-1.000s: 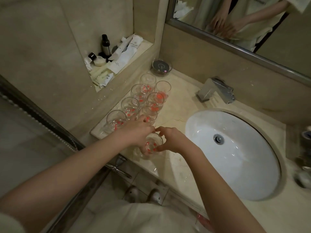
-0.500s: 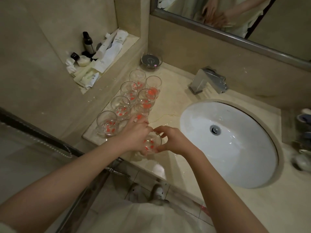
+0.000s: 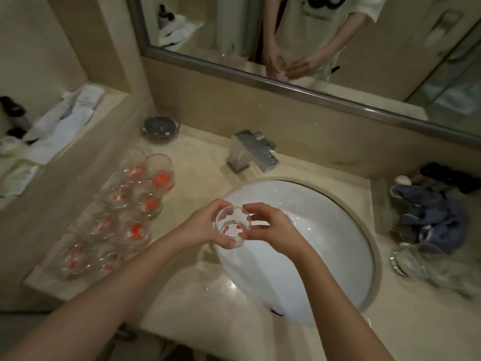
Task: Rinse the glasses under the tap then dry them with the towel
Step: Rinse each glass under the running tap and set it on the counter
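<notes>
A clear glass (image 3: pixel 233 225) with red spots is held upright over the left rim of the white sink (image 3: pixel 325 251). My left hand (image 3: pixel 205 225) grips its left side and my right hand (image 3: pixel 270 226) pinches its right rim. Several more spotted glasses (image 3: pixel 122 217) stand in rows on the counter to the left. The metal tap (image 3: pixel 251 152) sits behind the sink, with no water seen running. A blue towel (image 3: pixel 429 217) lies crumpled on the counter at the right.
A small dark dish (image 3: pixel 161 126) sits at the back left of the counter. A wall niche (image 3: pixel 52 136) on the left holds white towels and bottles. Clear glassware (image 3: pixel 416 264) lies below the blue towel. A mirror (image 3: pixel 312 48) runs along the back wall.
Both hands lifted the glass off the counter's front edge and carried it right, over the sink's rim. The camera view swung right and up.
</notes>
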Demonstrator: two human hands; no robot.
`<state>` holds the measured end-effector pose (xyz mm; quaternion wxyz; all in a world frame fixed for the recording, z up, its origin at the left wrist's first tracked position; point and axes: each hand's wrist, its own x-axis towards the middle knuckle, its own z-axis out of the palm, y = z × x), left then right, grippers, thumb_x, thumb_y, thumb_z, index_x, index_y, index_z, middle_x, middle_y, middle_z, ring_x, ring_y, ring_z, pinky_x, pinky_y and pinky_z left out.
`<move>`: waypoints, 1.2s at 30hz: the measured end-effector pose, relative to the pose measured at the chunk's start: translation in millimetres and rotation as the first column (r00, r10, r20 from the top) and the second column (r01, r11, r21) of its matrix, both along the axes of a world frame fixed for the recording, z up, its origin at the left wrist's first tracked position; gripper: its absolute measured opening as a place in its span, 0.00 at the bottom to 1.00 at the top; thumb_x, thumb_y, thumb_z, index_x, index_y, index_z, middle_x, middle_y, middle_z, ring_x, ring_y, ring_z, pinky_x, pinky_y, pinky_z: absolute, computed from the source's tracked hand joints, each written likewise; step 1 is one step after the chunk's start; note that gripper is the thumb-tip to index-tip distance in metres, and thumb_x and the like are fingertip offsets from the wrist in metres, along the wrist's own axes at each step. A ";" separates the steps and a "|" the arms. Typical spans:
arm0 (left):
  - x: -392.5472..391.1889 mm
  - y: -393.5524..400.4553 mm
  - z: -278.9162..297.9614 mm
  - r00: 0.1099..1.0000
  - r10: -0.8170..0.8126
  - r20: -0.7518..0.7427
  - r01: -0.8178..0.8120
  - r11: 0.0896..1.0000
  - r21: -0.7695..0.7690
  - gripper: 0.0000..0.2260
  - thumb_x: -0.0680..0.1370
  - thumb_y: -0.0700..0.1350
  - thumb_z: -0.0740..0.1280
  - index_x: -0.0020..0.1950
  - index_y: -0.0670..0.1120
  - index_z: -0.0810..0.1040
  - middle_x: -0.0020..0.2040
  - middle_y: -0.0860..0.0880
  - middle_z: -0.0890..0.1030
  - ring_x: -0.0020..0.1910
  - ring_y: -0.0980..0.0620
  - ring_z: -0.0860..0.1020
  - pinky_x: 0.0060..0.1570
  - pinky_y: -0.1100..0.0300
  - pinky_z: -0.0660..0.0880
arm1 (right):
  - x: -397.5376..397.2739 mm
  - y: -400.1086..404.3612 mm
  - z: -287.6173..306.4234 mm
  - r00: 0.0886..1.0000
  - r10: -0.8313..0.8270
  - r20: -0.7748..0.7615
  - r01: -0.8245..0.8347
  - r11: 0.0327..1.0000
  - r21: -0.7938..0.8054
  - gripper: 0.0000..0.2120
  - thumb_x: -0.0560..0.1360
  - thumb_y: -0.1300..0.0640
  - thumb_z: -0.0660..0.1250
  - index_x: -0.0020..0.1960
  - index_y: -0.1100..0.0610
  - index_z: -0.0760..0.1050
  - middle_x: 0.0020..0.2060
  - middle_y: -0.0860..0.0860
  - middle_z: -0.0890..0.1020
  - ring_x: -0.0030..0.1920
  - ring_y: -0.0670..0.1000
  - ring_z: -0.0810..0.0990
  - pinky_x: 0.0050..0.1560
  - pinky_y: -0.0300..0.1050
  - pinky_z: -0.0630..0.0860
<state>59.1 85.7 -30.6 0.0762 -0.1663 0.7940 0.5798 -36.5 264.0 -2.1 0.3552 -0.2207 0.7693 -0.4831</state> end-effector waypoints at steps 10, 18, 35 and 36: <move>-53.6 29.8 -31.6 0.920 0.358 0.161 -0.392 0.817 0.423 0.36 0.52 0.45 0.80 0.58 0.58 0.74 0.59 0.56 0.78 0.53 0.57 0.80 0.43 0.57 0.78 | -79.0 -4.5 -5.8 0.935 -0.346 0.078 0.354 0.908 -0.224 0.14 0.73 0.70 0.70 0.57 0.59 0.77 0.48 0.56 0.81 0.48 0.47 0.80 0.51 0.36 0.76; -88.2 27.1 -32.7 0.921 0.330 0.209 -0.390 0.808 0.442 0.35 0.57 0.45 0.78 0.64 0.57 0.74 0.59 0.60 0.78 0.56 0.56 0.79 0.49 0.57 0.77 | -155.4 -44.3 -9.6 0.880 -0.475 -0.010 0.456 0.850 -0.262 0.17 0.79 0.60 0.66 0.68 0.57 0.74 0.56 0.47 0.80 0.56 0.45 0.77 0.58 0.35 0.72; -134.7 28.3 -40.3 0.943 0.243 0.226 -0.324 0.824 0.465 0.31 0.59 0.47 0.79 0.61 0.57 0.75 0.60 0.59 0.79 0.58 0.56 0.79 0.54 0.54 0.77 | -181.9 -74.3 -42.1 0.862 -0.492 0.126 0.506 0.813 -0.289 0.11 0.77 0.65 0.67 0.59 0.63 0.80 0.48 0.52 0.83 0.51 0.48 0.81 0.63 0.45 0.76; -135.4 28.4 -40.8 0.943 0.245 0.226 -0.325 0.823 0.466 0.31 0.59 0.47 0.79 0.61 0.57 0.75 0.60 0.59 0.79 0.58 0.57 0.79 0.54 0.54 0.77 | -182.7 -75.1 -42.8 0.858 -0.495 0.138 0.513 0.807 -0.293 0.11 0.77 0.65 0.67 0.59 0.63 0.80 0.47 0.52 0.83 0.51 0.49 0.80 0.62 0.45 0.76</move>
